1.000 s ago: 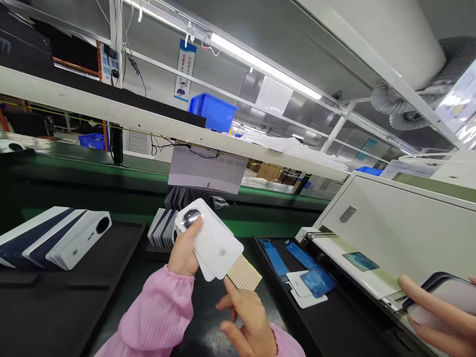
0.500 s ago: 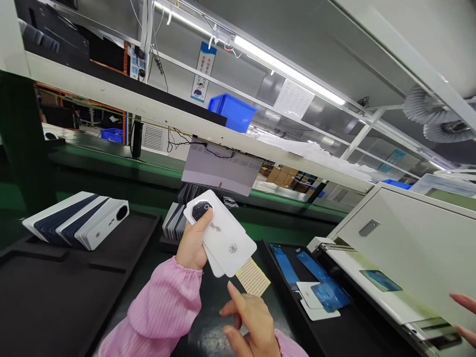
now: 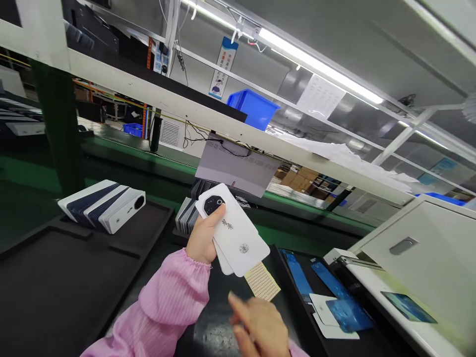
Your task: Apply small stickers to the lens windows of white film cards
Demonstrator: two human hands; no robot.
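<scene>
Black foam trays (image 3: pixel 55 277) on green line, left hand (image 3: pixel 203 238) grip pinching white covers (image 3: pixel 234 235), right hand (image 3: pixel 260 325) grip spread

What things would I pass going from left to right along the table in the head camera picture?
Row of white covers → left hand holding white covers → dotted sheet → blue film strips → white machine.

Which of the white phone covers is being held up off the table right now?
The covers fanned in the left hand; the row on the left tray and the row behind the hand stay down.
</scene>
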